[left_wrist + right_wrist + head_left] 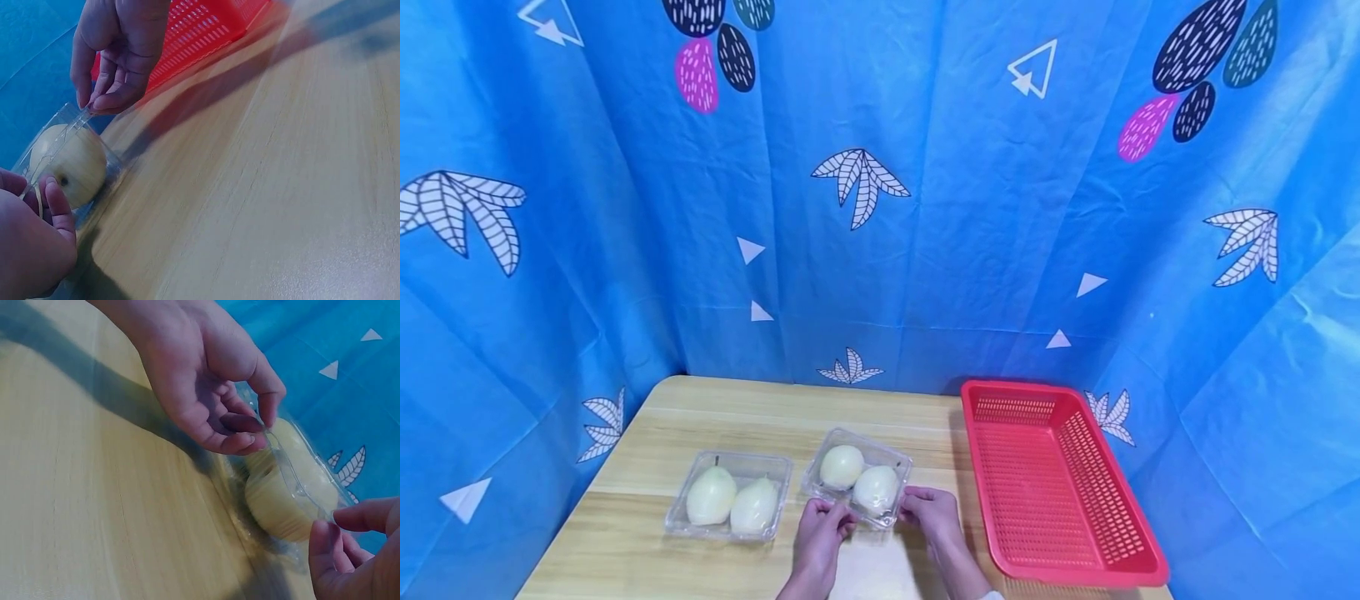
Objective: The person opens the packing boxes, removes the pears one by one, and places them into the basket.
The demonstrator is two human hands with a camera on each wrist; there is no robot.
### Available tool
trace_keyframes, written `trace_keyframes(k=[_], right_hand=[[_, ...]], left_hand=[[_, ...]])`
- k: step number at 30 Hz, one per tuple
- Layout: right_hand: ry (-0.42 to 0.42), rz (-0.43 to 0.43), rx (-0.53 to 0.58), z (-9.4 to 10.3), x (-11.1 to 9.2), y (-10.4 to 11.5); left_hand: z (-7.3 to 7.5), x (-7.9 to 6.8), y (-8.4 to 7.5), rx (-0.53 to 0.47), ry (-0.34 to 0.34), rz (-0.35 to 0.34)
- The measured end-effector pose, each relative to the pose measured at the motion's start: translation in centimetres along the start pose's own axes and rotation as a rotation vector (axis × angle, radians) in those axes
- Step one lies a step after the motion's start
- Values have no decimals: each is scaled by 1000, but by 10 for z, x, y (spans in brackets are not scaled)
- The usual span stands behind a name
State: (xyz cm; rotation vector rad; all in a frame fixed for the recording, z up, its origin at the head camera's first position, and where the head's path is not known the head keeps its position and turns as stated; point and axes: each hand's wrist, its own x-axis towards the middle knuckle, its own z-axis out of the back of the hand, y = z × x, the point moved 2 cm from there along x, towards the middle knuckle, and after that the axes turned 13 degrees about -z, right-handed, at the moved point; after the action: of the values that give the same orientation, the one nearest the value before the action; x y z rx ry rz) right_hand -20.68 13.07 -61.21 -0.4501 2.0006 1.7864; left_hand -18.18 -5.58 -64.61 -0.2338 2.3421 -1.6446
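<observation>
A clear plastic fruit box (859,436) holding two pale pears (842,467) sits on the wooden table, turned slightly askew. My left hand (820,529) pinches the near left part of its rim between thumb and fingers. At the near right corner, the right hand (934,510) pinches the rim too. The left wrist view shows the left hand (37,231) low at the left and the right hand (122,56) above, with a pear (78,162) behind the clear plastic. In the right wrist view, both hands' fingertips meet the box's thin edge (294,478).
Left of the hands stands another clear box (778,475) with two pale pears (711,496) inside. A red plastic basket (987,500) with slotted walls lies to the right. Blue patterned curtain (955,250) hangs behind and around the table (730,400).
</observation>
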Motion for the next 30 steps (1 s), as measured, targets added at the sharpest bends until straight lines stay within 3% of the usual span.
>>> trace_keyframes(k=[6, 20, 30], right_hand=[[40, 8, -18, -1, -3, 2], [90, -44, -148, -2, 2, 3], [109, 0, -246, -4, -2, 10]], left_hand=[[-1, 1, -1, 3, 9, -13], [2, 5, -2, -6, 65, 34], [1, 3, -5, -12, 84, 37]])
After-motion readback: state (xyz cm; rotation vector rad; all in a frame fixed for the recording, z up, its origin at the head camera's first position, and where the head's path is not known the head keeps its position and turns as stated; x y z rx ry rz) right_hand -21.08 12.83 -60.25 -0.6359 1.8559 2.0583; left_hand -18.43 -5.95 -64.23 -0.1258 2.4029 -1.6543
